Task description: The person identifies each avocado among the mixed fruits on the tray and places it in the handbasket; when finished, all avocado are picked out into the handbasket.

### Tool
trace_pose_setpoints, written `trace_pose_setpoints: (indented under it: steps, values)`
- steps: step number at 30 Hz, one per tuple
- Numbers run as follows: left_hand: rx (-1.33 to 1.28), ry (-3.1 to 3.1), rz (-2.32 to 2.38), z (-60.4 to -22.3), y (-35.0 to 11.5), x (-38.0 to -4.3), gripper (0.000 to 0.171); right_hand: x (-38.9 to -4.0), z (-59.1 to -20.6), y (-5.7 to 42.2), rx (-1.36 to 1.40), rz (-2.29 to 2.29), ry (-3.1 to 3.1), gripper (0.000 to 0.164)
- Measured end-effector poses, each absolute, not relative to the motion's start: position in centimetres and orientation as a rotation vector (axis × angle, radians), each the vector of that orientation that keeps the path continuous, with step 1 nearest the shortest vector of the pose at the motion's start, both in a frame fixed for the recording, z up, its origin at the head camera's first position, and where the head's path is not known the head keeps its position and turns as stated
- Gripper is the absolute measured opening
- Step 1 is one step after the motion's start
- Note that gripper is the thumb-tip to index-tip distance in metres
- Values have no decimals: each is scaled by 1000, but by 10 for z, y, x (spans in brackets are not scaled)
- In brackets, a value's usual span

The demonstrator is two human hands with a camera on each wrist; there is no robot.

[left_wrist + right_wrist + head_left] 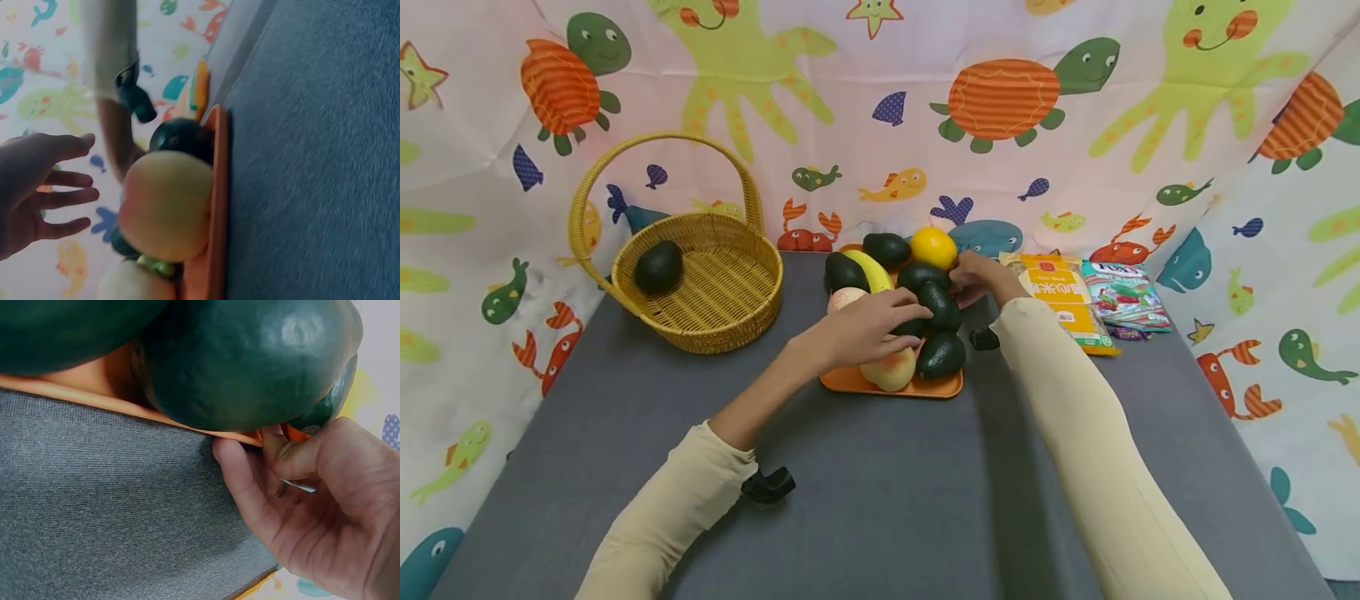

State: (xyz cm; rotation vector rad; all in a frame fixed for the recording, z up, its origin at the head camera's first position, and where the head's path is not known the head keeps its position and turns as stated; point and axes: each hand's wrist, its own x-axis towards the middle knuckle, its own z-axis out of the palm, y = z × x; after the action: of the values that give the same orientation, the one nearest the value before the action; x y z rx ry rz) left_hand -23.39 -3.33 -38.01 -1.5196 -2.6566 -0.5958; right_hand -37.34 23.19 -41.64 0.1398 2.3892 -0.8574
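Note:
An orange tray (pixel 842 381) piled with fruit stands on the table. On it are several dark green avocados (pixel 940 356), a banana (pixel 874 271), a round yellow-orange fruit (pixel 933 247) and peaches (pixel 891 371). At the tray's right side my right hand (pixel 981 282) pinches the rim; in the right wrist view the thumb lies over the edge, with fingers (pixel 240 478) outside and below. My left hand (pixel 865 327) reaches over the fruit from the left. Its fingers (pixel 69 199) look extended and spread in the left wrist view, holding nothing, apart from the nearest peach (pixel 167 206).
A yellow wicker basket (pixel 730 329) with a tall handle stands left of the tray, one avocado (pixel 658 267) inside. To the right lie an orange-yellow food packet (pixel 1060 296) and a green-and-red packet (pixel 1123 296). A printed sea-animal cloth (pixel 850 83) hangs behind the grey table (pixel 880 500).

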Motion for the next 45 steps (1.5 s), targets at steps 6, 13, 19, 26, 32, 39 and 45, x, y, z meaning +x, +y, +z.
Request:
trace_pose_setpoints:
  steps: [6,13,19,26,32,39,45]
  values:
    - [-1664,-2670,-454,-389,-9,-230,46,-366,-415,237,87,-821,2415,23]
    - [-1693,-2745,-351,-390,6,-227,48,-368,-417,238,85,-860,2414,31]
    - [-1703,-2801,-299,-391,12,-227,54,-371,-415,237,82,-836,2418,34]
    - [-1684,-2875,-239,-395,19,-226,64,-372,-414,237,53,-828,2394,37]
    - [-1641,-2881,-204,-400,23,-222,66,-371,-415,236,86,-872,2363,33]
    - [-1601,-2823,-217,-404,25,-219,64,-371,-414,236,75,-861,2377,33]
    - [-1563,-2821,-255,-407,26,-219,62,-370,-416,238,61,-883,2378,29]
